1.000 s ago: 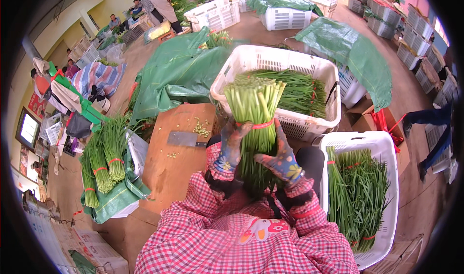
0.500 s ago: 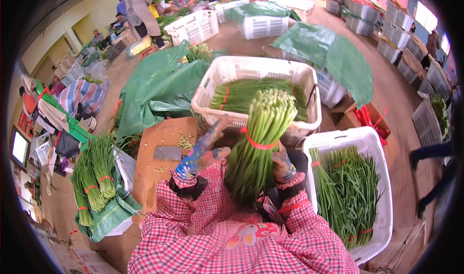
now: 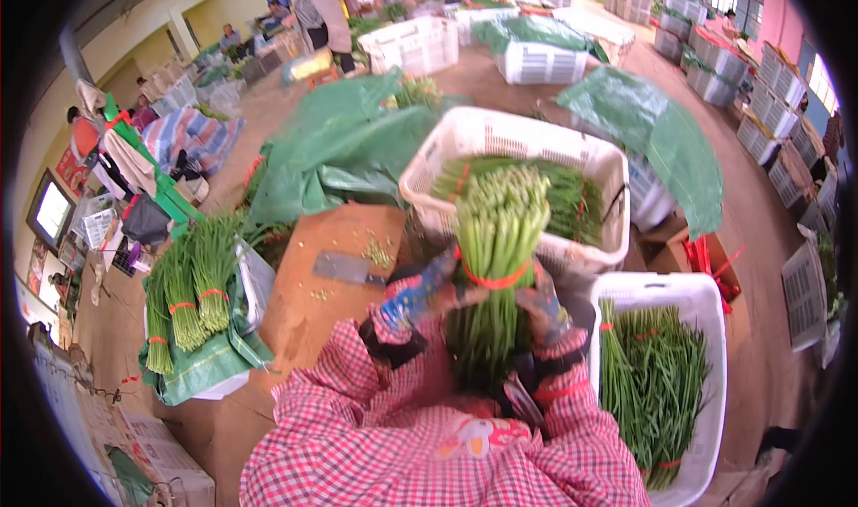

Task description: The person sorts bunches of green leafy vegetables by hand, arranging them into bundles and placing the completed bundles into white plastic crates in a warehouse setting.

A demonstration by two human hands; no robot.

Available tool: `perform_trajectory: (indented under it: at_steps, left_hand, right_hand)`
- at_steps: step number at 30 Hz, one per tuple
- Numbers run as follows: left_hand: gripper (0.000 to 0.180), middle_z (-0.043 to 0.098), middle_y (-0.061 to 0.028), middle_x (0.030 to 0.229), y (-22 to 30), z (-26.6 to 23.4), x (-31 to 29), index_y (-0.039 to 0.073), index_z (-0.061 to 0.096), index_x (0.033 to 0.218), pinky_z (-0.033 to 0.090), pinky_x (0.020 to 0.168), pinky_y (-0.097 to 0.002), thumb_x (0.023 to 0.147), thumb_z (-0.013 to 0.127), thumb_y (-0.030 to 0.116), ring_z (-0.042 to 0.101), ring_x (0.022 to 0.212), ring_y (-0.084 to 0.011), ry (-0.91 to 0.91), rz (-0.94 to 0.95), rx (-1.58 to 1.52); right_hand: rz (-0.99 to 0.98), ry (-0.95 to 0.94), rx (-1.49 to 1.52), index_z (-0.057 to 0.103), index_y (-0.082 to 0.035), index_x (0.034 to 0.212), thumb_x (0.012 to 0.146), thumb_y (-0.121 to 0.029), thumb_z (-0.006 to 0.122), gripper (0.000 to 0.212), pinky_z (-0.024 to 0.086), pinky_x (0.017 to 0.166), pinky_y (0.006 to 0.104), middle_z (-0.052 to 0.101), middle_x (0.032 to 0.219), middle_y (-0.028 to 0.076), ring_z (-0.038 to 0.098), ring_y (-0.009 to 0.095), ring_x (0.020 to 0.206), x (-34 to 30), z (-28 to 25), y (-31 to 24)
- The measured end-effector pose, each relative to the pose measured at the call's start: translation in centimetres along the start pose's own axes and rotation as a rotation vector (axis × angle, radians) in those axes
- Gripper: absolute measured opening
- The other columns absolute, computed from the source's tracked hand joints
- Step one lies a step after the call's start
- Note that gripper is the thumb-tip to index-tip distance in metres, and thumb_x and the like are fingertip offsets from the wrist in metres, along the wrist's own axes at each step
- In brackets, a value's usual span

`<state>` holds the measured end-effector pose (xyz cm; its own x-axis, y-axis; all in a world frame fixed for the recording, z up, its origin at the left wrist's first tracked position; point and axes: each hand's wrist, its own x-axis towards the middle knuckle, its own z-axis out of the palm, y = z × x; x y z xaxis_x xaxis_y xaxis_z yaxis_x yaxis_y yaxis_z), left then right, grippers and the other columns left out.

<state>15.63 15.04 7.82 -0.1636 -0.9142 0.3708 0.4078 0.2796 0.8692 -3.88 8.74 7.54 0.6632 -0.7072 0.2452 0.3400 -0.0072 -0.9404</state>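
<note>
A thick bundle of chives point(image 3: 500, 226) stands upright before my chest, pale cut ends up and green leaves hanging down. A red band point(image 3: 496, 279) circles it. My left hand point(image 3: 429, 291), in a patterned blue sleeve guard or glove, grips the bundle's left side at the band. On the other side my right hand point(image 3: 542, 303) holds it just under the band; some fingers of both hands are hidden behind the stems. To the left lies a wooden board point(image 3: 304, 315) with a cleaver point(image 3: 344, 267) and small trimmed bits on it.
A white crate point(image 3: 424, 172) with banded chives stands ahead; another white crate point(image 3: 657, 284) of chives is at my right. Several bundles point(image 3: 213, 284) rest on green sheeting at left. Green tarps point(image 3: 322, 150) cover heaps ahead. Red bands point(image 3: 702, 255) lie in a carton. People work farther off.
My left hand has come in from beside the bundle and closed on it. The view has shifted, so the surroundings sit farther right.
</note>
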Motion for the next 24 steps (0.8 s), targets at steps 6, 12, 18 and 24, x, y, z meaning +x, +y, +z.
perform_trajectory:
  at_steps: [6, 12, 18, 24]
  left_hand:
    - [0.058, 0.057, -0.0108, 0.106, -3.0, -4.1, 0.7, 0.003, 0.038, 0.129, 0.051, 0.066, -0.0275, 0.078, 0.065, 0.006, 0.06, 0.081, -0.0163, 0.061, 0.048, -0.12]
    - [0.08, 0.049, -0.0161, 0.122, -3.1, -3.0, 0.8, 0.002, 0.028, 0.136, 0.051, 0.082, -0.0344, 0.075, 0.073, 0.026, 0.059, 0.097, -0.0249, 0.337, -0.05, -0.079]
    - [0.081, 0.049, -0.0136, 0.123, -2.3, 1.3, -0.2, 0.007, 0.027, 0.138, 0.051, 0.085, -0.0365, 0.075, 0.074, 0.028, 0.057, 0.104, -0.0263, 0.403, 0.126, 0.081]
    - [0.078, 0.047, -0.0067, 0.122, -2.3, 2.0, -0.5, 0.008, 0.026, 0.139, 0.049, 0.084, -0.033, 0.076, 0.071, 0.009, 0.054, 0.101, -0.018, 0.469, 0.017, 0.013]
  right_hand:
    - [0.04, -0.045, -0.145, 0.036, -0.003, 0.136, 0.08, -0.019, 0.07, 0.067, 0.039, 0.094, 0.028, 0.05, 0.126, 0.006, 0.047, 0.015, 0.114, 1.2, -0.1, -1.4]
    - [-0.12, 0.409, -0.451, 0.056, -0.001, 0.113, 0.082, -0.009, 0.063, 0.032, 0.047, 0.075, 0.0233, 0.062, 0.095, 0.005, 0.057, 0.011, 0.083, 0.0, -0.1, -4.6]
    - [-0.273, 0.425, -0.567, 0.061, -0.002, 0.098, 0.079, -0.008, 0.067, 0.022, 0.047, 0.067, 0.0233, 0.063, 0.082, 0.004, 0.058, 0.01, 0.072, 0.9, 5.1, -8.4]
    - [-0.29, 0.29, -0.704, 0.061, -0.002, 0.094, 0.082, -0.007, 0.063, 0.013, 0.046, 0.063, 0.0222, 0.061, 0.08, 0.003, 0.056, 0.009, 0.071, 2.8, 4.4, -6.9]
